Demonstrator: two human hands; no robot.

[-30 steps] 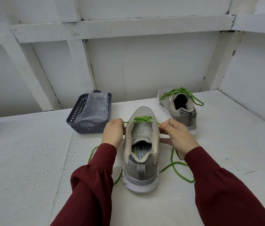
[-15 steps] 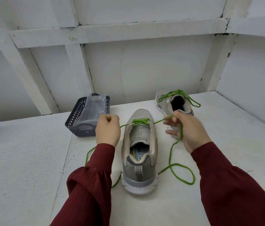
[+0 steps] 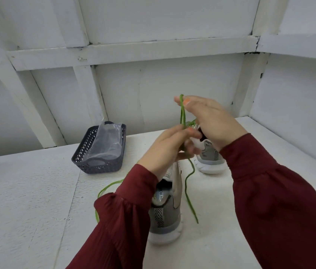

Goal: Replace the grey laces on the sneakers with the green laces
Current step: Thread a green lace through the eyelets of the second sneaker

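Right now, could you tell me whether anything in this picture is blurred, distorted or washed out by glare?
Head view: motion blur softens the left hand, the right hand and the green lace. Head view: the wide angle makes the wall posts lean. Head view: the light is soft and even and shadows are faint, with only a mild sheen on the plastic bag in the basket.
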